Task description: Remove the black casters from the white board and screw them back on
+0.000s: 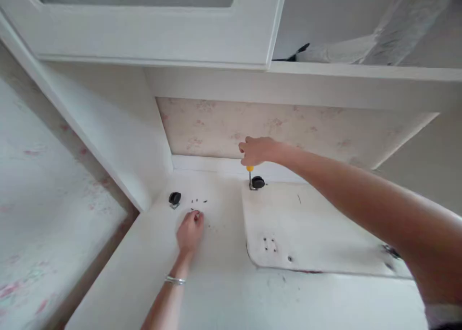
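My right hand (256,150) grips a screwdriver (250,169) with a yellow handle, held upright. Its tip meets the metal plate of a black caster wheel (258,182) at the back left corner of a white board (288,224). My left hand (190,230), with a bracelet at the wrist, is lowered to the white desktop, fingers pinched together; whatever is between them is too small to name. Several small dark screws (197,200) lie just beyond its fingertips. A second caster wheel (175,198) rests to the left of the screws.
The board has several holes near its front left corner, and another caster (391,251) at its right. A white cabinet door (155,36) and an open shelf (361,70) with wrapped items hang above. A side panel (108,123) stands at left, floral wallpaper (209,128) behind.
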A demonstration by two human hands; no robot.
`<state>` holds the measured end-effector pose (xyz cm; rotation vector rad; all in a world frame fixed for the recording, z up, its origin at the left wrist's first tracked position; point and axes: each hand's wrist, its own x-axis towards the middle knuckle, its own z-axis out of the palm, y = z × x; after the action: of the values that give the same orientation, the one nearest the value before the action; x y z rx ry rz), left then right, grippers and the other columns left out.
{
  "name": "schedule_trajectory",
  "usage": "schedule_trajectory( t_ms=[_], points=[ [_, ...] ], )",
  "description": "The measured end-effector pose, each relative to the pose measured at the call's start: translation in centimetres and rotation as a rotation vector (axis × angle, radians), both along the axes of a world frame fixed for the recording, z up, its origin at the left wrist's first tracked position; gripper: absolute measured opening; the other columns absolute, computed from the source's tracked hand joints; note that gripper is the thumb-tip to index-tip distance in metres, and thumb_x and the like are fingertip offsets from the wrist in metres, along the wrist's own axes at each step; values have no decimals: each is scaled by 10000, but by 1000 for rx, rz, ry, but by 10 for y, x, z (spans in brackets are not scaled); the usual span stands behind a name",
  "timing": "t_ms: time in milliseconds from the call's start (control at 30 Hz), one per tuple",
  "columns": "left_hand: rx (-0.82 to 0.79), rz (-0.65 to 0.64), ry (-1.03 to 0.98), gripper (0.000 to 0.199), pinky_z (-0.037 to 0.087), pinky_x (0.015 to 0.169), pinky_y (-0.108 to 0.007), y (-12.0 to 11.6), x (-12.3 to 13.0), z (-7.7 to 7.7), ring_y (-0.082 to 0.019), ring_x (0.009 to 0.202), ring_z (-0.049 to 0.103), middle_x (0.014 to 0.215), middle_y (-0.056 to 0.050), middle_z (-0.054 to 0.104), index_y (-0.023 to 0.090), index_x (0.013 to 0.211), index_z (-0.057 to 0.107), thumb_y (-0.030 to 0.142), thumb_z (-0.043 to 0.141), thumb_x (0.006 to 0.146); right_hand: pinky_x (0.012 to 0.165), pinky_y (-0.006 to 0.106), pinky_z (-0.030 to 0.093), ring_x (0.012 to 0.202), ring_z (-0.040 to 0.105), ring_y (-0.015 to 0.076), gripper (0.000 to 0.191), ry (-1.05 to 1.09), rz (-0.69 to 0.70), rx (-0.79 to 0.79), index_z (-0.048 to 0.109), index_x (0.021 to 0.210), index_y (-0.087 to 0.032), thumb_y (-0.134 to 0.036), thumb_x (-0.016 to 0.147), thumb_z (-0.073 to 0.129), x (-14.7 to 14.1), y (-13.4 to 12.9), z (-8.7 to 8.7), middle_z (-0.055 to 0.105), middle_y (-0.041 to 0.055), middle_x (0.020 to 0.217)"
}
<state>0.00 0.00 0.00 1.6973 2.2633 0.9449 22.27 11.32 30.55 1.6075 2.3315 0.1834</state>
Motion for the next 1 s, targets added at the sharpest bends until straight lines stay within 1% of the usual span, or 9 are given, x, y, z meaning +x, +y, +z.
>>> schedule_trajectory(
  t_ms=[100,200,300,367,433,567,733,900,1000],
  points=[
    [3,6,2,220,436,712,-254,-1,0,0,-165,807,656,935,-29,719,229,981,670,361,511,905,773,457,487,1038,596,358,476,-13,-16,-4,589,1258,-169,-392,847,503,0,0,0,579,204,1241],
    [8,10,5,222,435,701,-253,-2,1,1,-162,795,655,943,-28,718,232,986,670,364,510,906,750,408,493,1007,617,323,451,-11,5,-38,599,1246,-188,-309,816,542,1,-1,1,566,185,1264],
    [13,15,7,224,434,694,-254,-2,1,1,-161,789,654,958,-28,717,233,998,668,365,511,906,749,414,495,1010,614,324,494,-5,11,-39,577,1279,-206,-362,811,549,2,-1,2,544,178,1300],
    [14,19,9,226,434,692,-254,-2,1,1,-162,789,653,956,-29,718,232,999,669,367,513,906,760,456,490,1035,597,363,495,-12,-9,-13,589,1264,-169,-415,844,501,1,-1,1,575,205,1245],
    [13,21,11,223,434,693,-255,-2,1,2,-163,790,654,950,-29,718,231,993,670,366,516,906,759,474,485,1042,591,379,462,-22,-17,3,613,1227,-136,-383,866,463,1,-2,1,596,221,1195],
    [12,15,12,215,435,697,-254,-2,2,3,-163,798,655,966,-27,720,235,989,672,359,518,905,728,416,493,1000,613,322,453,-26,30,-18,602,1242,-179,-270,805,523,2,-3,1,550,185,1280],
    [11,18,11,217,436,697,-260,-2,2,3,-169,799,658,961,-26,721,238,992,668,363,512,906,722,439,487,1018,597,358,475,-30,39,14,598,1241,-173,-396,829,518,2,-2,-1,581,198,1224],
    [12,15,11,207,432,687,-257,-2,1,1,-165,786,658,951,-27,723,237,981,669,354,518,903,664,382,485,952,627,314,399,-40,74,-37,640,1169,-175,-258,786,562,1,-4,1,606,174,1207],
    [16,14,14,211,429,681,-258,-2,1,1,-164,781,657,960,-27,723,235,989,667,356,516,906,663,389,486,951,627,318,408,-33,81,-46,637,1185,-198,-316,803,555,0,-5,2,616,161,1202]
  ],
)
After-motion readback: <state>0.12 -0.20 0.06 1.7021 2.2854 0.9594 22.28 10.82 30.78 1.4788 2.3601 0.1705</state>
